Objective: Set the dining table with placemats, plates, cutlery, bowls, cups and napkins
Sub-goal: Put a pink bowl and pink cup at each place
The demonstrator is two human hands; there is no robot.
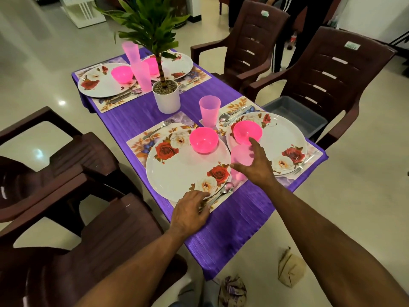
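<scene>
A purple-clothed table [232,229] holds four floral placemats with plates. On the near left plate [183,173] sits a pink bowl [203,139], with a fork [158,129] at its far side and a spoon [228,187] at its near side. My left hand [190,207] rests its fingertips on the spoon's handle end. My right hand [254,165] reaches around a blurred pink cup [240,155] between the two near plates, thumb across its front, fingers straight. The right plate [285,138] carries a second pink bowl [246,131], and another pink cup [209,109] stands behind.
A potted plant [167,98] stands mid-table. The two far settings [99,85] have bowls and pink cups [140,76]. Brown chairs [332,74] ring the table, one holding a grey tub [294,114]. Crumpled wrappings [290,269] lie on the floor. A person's legs stand behind.
</scene>
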